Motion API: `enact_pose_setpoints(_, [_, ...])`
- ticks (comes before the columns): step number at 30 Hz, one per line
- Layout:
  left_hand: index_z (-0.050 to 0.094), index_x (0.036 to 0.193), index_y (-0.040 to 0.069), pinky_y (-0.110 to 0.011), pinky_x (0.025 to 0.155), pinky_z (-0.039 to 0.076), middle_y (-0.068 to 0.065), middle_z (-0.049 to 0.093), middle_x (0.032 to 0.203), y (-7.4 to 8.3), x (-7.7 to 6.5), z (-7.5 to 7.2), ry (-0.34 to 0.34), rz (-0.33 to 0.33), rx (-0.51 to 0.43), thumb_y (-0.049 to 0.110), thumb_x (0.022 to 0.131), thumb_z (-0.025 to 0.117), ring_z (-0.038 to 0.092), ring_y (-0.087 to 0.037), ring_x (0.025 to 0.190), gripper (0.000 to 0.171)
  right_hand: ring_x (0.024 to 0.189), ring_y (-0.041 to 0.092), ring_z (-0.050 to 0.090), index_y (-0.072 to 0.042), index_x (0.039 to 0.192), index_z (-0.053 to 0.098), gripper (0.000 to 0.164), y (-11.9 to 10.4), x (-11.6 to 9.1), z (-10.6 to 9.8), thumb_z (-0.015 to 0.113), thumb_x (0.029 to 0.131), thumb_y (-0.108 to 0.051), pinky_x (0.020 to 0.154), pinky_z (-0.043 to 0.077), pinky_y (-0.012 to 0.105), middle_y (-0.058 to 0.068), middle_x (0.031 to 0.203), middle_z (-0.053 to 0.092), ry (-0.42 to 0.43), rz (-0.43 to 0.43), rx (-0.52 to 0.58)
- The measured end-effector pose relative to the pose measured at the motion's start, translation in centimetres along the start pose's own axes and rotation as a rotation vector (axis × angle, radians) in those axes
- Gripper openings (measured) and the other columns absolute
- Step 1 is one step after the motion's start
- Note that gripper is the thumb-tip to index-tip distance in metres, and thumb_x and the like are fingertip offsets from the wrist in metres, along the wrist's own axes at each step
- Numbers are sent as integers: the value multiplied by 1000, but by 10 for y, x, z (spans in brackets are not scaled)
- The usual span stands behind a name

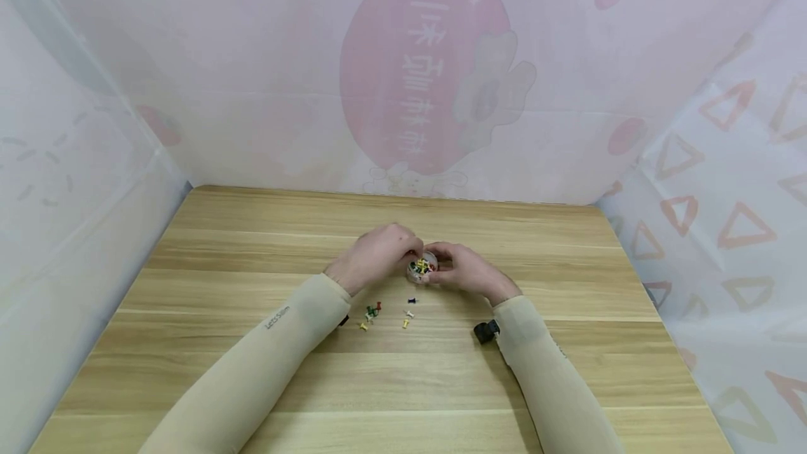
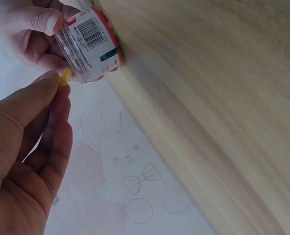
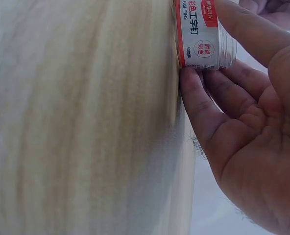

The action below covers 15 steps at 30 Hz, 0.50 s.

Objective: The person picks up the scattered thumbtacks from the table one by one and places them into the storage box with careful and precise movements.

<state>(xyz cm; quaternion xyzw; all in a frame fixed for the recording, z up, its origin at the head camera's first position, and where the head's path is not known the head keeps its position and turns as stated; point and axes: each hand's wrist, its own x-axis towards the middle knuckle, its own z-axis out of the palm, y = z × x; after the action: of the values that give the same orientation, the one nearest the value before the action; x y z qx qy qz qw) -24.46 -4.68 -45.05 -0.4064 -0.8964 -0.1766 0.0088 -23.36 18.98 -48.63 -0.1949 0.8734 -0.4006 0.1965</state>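
A small clear plastic jar [image 2: 97,43] with a printed push-pin label stands on the wooden table, its mouth up. My right hand [image 1: 471,272] holds it, thumb and fingers around its side. Colourful push pins [image 1: 421,267] fill part of the jar in the head view. Just over the rim, my left hand [image 1: 380,252] pinches a yellow push pin [image 2: 64,77] between thumb and forefinger. Nearer to me lie several loose pins: a blue pin [image 1: 412,300], a white pin [image 1: 410,314], yellow ones [image 1: 405,324], a red pin [image 1: 378,306] and green ones [image 1: 370,312].
The wood-grain table [image 1: 290,384] reaches a printed pink backdrop [image 1: 277,125] at the back, with pale sheets at both sides. A black wrist device [image 1: 486,331] sits at the right cuff, near the table surface.
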Motion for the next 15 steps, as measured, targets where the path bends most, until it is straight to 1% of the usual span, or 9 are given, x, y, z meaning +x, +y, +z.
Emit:
enact_pose_setpoints(4, [78,101,18,-24,80,53,11,70,94,1,0,-2,14,-15,1,15,98,71,60,-4,86,8,122,15,59,-21,147,58,64,-1,-1,0,82,88,-33,109,45,42,-1,136,65,1,-9,4])
enact_pose_setpoints(7, [79,100,18,-23,79,53,11,70,94,1,-2,-4,7,1,17,15,96,74,60,-4,86,7,124,15,58,-23,147,58,65,-2,-1,0,82,88,-33,110,44,42,-2,138,64,3,-5,1])
enact_pose_setpoints(9, [78,100,18,-23,78,52,10,70,93,3,-4,-5,-8,36,28,15,94,77,60,-4,84,7,125,14,58,-25,147,58,64,-2,-1,1,83,88,-34,110,44,42,-4,138,63,7,0,-6])
enact_pose_setpoints(12, [78,99,19,-24,75,51,7,71,91,5,-8,-7,-40,113,47,16,92,78,58,-6,80,7,124,13,58,-29,144,60,62,-3,-1,1,83,87,-37,109,45,42,-7,136,64,7,-6,-6])
enact_pose_setpoints(15, [78,100,21,-26,74,51,7,72,91,10,-13,-8,-66,177,62,17,94,75,58,-6,80,8,122,12,59,-32,141,61,60,-2,-1,1,83,86,-40,108,46,42,-9,135,64,6,-20,2])
